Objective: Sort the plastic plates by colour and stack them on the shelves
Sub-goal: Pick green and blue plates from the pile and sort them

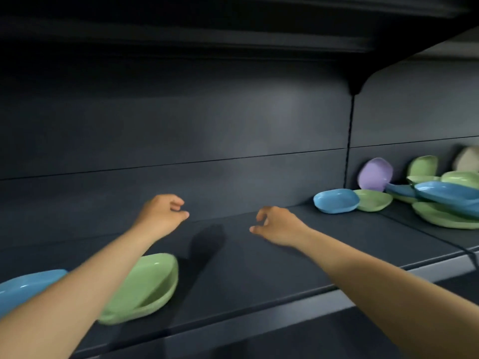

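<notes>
While both your hands hang loosely curled and empty over the shelf middle, left hand and right hand, unsorted plates crowd its right end; a green plate and a blue plate sit near its left front edge. They look light, stiff and slick, so pinch each by the rim

We reach both bare arms forward, forearms angling inward toward each other. Our left hand hangs with fingers loosely curled, thumb pointing right, holding nothing. Our right hand mirrors it, fingers loosely bent, thumb pointing left, holding nothing. The two hands stay apart.
</notes>
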Available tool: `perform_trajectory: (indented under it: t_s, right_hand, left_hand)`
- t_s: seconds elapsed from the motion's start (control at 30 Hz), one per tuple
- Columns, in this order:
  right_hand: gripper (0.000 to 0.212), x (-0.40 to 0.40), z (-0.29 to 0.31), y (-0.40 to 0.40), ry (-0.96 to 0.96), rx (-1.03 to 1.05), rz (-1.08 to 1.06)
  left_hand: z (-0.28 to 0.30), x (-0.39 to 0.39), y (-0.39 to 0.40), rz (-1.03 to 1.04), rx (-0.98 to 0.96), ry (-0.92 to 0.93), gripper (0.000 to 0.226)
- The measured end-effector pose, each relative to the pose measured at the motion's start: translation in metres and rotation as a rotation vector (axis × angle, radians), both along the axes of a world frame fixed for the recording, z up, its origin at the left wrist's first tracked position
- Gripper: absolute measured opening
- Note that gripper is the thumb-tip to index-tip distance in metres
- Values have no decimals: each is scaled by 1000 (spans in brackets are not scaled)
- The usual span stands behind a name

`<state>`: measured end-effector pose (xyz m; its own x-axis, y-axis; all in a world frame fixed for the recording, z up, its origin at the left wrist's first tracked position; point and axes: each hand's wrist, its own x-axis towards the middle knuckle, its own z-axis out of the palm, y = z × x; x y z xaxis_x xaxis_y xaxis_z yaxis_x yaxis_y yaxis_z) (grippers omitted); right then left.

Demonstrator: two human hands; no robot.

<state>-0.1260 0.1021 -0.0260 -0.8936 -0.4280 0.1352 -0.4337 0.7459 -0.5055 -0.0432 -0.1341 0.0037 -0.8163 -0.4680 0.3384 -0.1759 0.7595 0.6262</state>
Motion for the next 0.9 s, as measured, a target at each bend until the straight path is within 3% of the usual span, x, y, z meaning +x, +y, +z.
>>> perform_trajectory:
  t_s: [0.2,0.4,0.63,0.77,0.83,0.9]
  right_hand:
    - [33,-75,21,115,176,159,-96]
    - [36,-156,38,214,218,240,-157]
    - [39,-226,51,285,240,350,-109]
    - [48,-265,47,301,138,465,-92]
    - [52,-284,44,302,70,566,-94]
    - [46,-302,43,300,5,645,-96]
  left_hand:
    - [23,-105,106,-93,-23,36,27]
    - [7,-193,193,-125,-56,-78,31]
    - [-7,-264,263,-127,-221,-207,36]
    - [-24,-295,284,-129,-211,-356,16]
    - [-36,-309,288,-115,-133,-427,25]
    - [-49,-321,288,-81,32,-467,48]
